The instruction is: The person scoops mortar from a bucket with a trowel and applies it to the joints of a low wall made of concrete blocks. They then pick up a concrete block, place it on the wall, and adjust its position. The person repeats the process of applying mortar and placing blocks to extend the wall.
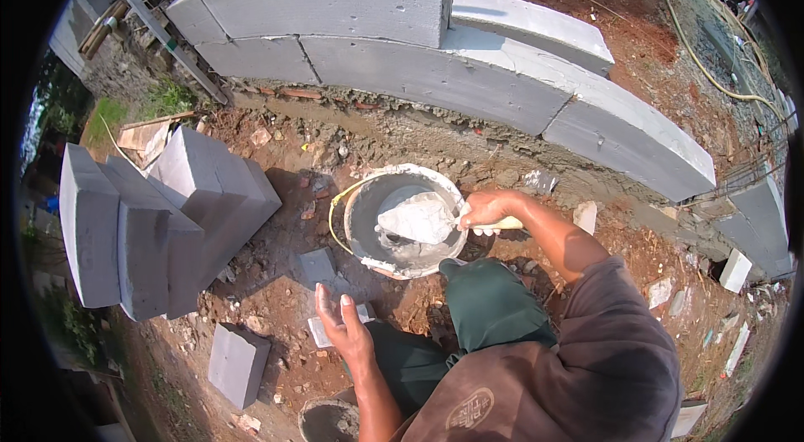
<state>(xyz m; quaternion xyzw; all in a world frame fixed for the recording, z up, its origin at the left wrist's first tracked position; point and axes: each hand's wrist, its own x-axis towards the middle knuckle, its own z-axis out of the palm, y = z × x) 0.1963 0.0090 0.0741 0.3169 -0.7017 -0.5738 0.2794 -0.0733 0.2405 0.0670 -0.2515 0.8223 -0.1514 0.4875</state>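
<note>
My right hand (489, 209) is closed around the pale handle of a trowel (419, 219). The trowel's blade, coated in light grey mortar, is inside the mouth of a bucket (358, 223). Wet mortar (420, 252) lies under the blade, partly hidden by it. A yellowish handle loops out at the bucket's left side. Nearer to me, my left hand (345, 331) is raised beside my knee with its fingers apart and nothing in it. Beyond the bucket runs a low wall of grey lightweight blocks (419, 78), with a further block (335, 2) on top at the left.
Several grey blocks (159, 233) stand stacked at the left, and a smaller block (239, 362) lies nearer. A second bucket (322, 418) is at the lower edge by my left forearm. Rubble covers the red soil (645, 249). A hose (682, 32) curves behind the wall.
</note>
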